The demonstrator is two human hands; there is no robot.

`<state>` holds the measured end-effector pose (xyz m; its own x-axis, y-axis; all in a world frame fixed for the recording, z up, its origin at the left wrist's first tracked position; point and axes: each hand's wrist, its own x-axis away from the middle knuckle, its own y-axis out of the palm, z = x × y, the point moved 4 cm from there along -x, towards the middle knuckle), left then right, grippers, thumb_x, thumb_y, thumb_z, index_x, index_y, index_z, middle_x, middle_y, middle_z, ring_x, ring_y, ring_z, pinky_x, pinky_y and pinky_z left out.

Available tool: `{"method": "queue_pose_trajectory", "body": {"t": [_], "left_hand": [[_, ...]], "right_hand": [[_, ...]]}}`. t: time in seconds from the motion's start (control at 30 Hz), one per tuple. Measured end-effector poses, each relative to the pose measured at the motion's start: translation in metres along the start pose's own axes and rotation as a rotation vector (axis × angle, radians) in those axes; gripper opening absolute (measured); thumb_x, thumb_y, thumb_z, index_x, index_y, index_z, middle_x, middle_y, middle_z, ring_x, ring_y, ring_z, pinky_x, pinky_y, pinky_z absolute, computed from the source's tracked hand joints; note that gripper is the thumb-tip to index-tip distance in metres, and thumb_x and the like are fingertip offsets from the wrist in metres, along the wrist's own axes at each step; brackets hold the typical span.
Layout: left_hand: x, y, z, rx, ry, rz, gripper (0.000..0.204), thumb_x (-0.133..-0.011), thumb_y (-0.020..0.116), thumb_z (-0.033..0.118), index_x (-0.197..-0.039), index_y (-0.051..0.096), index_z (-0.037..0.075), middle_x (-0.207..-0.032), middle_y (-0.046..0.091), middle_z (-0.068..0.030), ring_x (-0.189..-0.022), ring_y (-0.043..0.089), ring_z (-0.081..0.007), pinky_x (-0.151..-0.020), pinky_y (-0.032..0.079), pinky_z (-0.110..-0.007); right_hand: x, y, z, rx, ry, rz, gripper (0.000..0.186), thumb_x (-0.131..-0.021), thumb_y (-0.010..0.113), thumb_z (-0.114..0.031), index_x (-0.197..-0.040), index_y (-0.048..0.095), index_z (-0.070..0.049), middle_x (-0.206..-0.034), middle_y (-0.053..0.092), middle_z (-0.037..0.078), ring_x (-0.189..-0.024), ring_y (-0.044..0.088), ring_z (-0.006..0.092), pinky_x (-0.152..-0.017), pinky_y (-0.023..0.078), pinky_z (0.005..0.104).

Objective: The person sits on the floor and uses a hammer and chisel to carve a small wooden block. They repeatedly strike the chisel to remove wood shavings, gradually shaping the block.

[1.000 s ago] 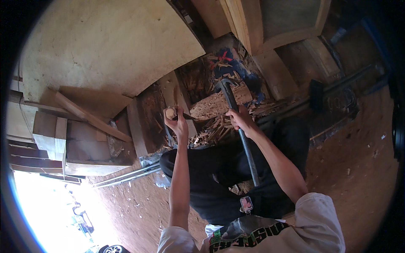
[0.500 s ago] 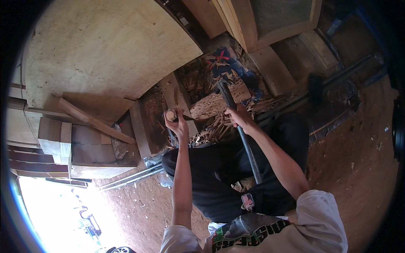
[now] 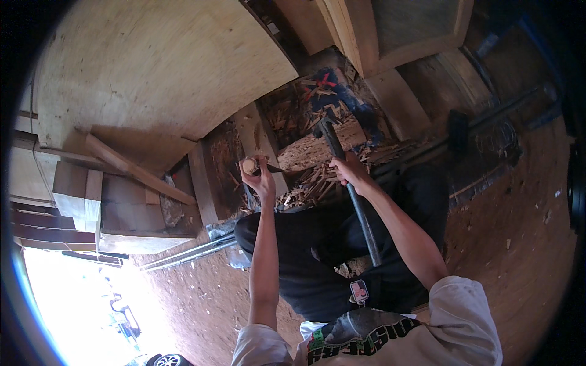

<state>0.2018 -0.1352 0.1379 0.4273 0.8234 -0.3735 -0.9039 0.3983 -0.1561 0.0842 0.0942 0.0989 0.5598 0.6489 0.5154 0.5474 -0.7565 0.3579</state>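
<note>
My left hand point(image 3: 264, 185) is closed around a chisel point(image 3: 249, 165), whose round wooden handle end faces up. Most of its blade is hidden by the hand. A hammer point(image 3: 361, 218) is gripped partway along its long dark handle by my right hand point(image 3: 353, 172). The hammer's metal head hangs over a rough, gouged wooden block point(image 3: 320, 148), and its handle end reaches back over my lap. Left of that block lies a smoother timber point(image 3: 250, 129), close to my left hand. Loose wood chips point(image 3: 308, 186) are heaped around the block.
A large plywood sheet point(image 3: 165, 67) leans at the upper left. Framed panels point(image 3: 421, 30) stand at the far right. A slanted wood strip point(image 3: 137, 168) and stacked timber point(image 3: 76, 180) are on the left. Brown ground point(image 3: 506, 244) lies to the right, with coiled wire point(image 3: 503, 140) nearby.
The view has shifted slightly. Both hands keep their grips, and the hammer and chisel stay almost in place.
</note>
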Motion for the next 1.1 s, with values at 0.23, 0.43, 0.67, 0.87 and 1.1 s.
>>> {"method": "queue_pose_trajectory", "body": {"t": [0.23, 0.43, 0.67, 0.87, 1.1], "left_hand": [[0.007, 0.007, 0.013, 0.087, 0.086, -0.1, 0.016, -0.086, 0.065, 0.006, -0.09, 0.05, 0.004, -0.082, 0.053, -0.0008, -0.075, 0.05, -0.0094, -0.071, 0.041, -0.024], [0.007, -0.001, 0.014, 0.097, 0.015, -0.083, 0.016, -0.083, 0.069, 0.008, -0.084, 0.054, 0.004, -0.077, 0.054, 0.0, -0.072, 0.051, -0.0085, -0.068, 0.041, -0.024], [-0.009, -0.026, -0.016, 0.228, -0.102, -0.124, 0.019, -0.082, 0.072, 0.014, -0.082, 0.057, 0.002, -0.073, 0.056, 0.0024, -0.069, 0.05, -0.0068, -0.063, 0.042, -0.025], [-0.007, -0.024, -0.027, 0.261, -0.139, -0.162, 0.017, -0.08, 0.072, 0.011, -0.085, 0.059, 0.0, -0.077, 0.06, 0.0007, -0.074, 0.054, -0.0074, -0.067, 0.045, -0.026], [-0.007, -0.029, -0.028, 0.362, -0.017, -0.145, 0.021, -0.074, 0.068, 0.007, -0.091, 0.06, -0.003, -0.079, 0.063, -0.0138, -0.07, 0.059, -0.0207, -0.067, 0.046, -0.033]], "right_hand": [[-0.002, 0.0, 0.011, 0.057, 0.031, -0.004, 0.022, -0.085, 0.058, -0.021, -0.071, 0.045, -0.009, -0.054, 0.036, -0.005, -0.043, 0.038, 0.0064, -0.039, 0.033, 0.0256], [0.013, 0.016, 0.0, 0.163, 0.052, -0.025, 0.023, -0.084, 0.059, -0.02, -0.071, 0.042, -0.011, -0.052, 0.036, -0.006, -0.04, 0.035, 0.0048, -0.038, 0.031, 0.0241], [0.069, 0.071, -0.053, 0.385, -0.015, -0.052, 0.026, -0.089, 0.059, -0.026, -0.076, 0.044, -0.01, -0.052, 0.037, -0.005, -0.038, 0.033, 0.0034, -0.035, 0.027, 0.0206], [0.149, 0.144, -0.133, 0.608, -0.254, 0.016, 0.029, -0.092, 0.058, -0.033, -0.087, 0.051, -0.005, -0.057, 0.046, 0.0, -0.042, 0.039, 0.0063, -0.036, 0.028, 0.0217], [0.199, 0.204, -0.186, 0.498, -0.909, -0.097, 0.03, -0.094, 0.053, -0.034, -0.103, 0.047, -0.006, -0.058, 0.04, -0.002, -0.043, 0.034, 0.003, -0.034, 0.026, 0.0191]]}}
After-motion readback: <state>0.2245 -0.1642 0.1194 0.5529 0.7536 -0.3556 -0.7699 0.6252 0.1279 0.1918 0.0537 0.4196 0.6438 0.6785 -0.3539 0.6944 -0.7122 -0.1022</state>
